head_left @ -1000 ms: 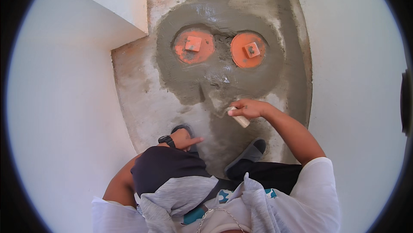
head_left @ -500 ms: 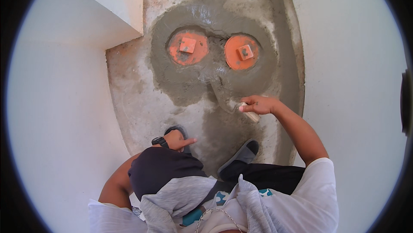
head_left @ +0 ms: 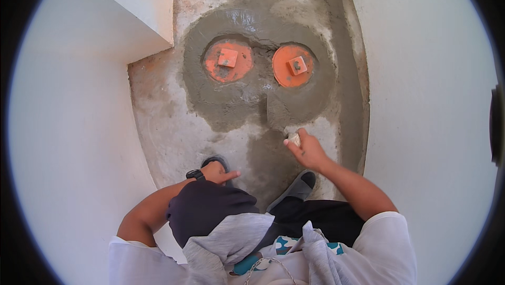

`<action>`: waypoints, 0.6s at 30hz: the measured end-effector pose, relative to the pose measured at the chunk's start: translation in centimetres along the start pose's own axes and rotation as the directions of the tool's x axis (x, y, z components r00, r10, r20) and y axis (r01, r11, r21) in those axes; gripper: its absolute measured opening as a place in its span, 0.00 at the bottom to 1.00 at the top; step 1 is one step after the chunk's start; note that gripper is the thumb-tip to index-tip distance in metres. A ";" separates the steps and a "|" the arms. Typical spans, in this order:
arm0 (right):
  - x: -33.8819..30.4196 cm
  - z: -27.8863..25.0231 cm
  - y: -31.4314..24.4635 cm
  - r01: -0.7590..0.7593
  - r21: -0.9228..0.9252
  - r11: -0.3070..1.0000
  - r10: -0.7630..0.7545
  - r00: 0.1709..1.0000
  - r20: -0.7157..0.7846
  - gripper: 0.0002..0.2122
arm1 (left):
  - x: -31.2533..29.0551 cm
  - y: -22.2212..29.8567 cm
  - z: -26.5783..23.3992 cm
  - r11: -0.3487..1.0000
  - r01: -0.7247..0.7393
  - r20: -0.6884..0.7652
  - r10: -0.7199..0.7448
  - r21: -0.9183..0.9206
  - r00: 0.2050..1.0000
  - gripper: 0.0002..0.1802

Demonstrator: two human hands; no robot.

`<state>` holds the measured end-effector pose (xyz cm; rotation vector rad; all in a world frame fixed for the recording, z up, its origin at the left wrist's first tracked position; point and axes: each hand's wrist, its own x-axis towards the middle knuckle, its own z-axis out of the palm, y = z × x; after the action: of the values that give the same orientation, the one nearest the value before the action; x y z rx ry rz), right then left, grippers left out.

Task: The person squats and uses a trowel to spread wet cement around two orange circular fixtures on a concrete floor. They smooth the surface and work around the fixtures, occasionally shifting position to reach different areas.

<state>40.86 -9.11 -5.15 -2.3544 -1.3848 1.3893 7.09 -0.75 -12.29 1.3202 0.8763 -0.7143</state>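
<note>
My right hand (head_left: 309, 151) is closed round the pale handle of a trowel (head_left: 294, 139). The trowel's cement-grey blade lies against the wet cement (head_left: 218, 107), just below the gap between two round orange caps. The left cap (head_left: 240, 66) and the right cap (head_left: 286, 78) each have a raised square block on top, and both are spotted with cement. Over by my left foot, my left hand (head_left: 215, 172) hangs past my knee, holding nothing; one digit is stretched out and the others are partly hidden.
White walls (head_left: 421, 101) close in on both sides, and a wall corner (head_left: 169, 43) juts in at the upper left. A band of grey cement (head_left: 352, 95) runs along the right wall. My sandalled feet, the right sandal (head_left: 294, 189) plainest, stand on the concrete floor (head_left: 173, 137).
My right hand has moved down and slightly left, turning the trowel so that its blade lies more upright in view, nearer the right cap. My left hand has stayed nearly still.
</note>
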 end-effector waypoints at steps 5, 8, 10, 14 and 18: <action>-0.7 7.1 -3.6 -0.139 0.138 0.981 0.168 0.960 -0.225 0.25 | 0.4 -0.6 0.0 1.000 -0.027 0.047 0.028 -0.009 0.999 0.42; 0.9 8.6 -5.2 -0.198 0.177 0.964 0.238 0.938 -0.250 0.25 | 0.3 -0.5 -0.1 1.000 -0.006 0.053 0.006 -0.005 0.999 0.42; 2.0 8.8 -5.8 -0.220 0.213 0.952 0.269 0.932 -0.242 0.25 | 0.2 -0.4 -0.2 1.000 -0.021 0.047 0.022 -0.023 0.999 0.41; 3.9 9.1 -6.5 -0.171 0.267 0.948 0.243 0.934 -0.263 0.26 | 0.0 -0.2 -0.3 0.998 -0.051 0.072 0.054 -0.045 0.996 0.41; 4.9 9.6 -7.0 -0.148 0.258 0.955 0.217 0.940 -0.263 0.27 | -0.1 -0.2 -0.3 0.999 -0.020 0.071 0.022 -0.028 0.997 0.41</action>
<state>30.12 -4.80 -10.70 -2.4523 -0.8915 1.1127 6.83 -0.49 -12.31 1.2703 0.8114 -0.7258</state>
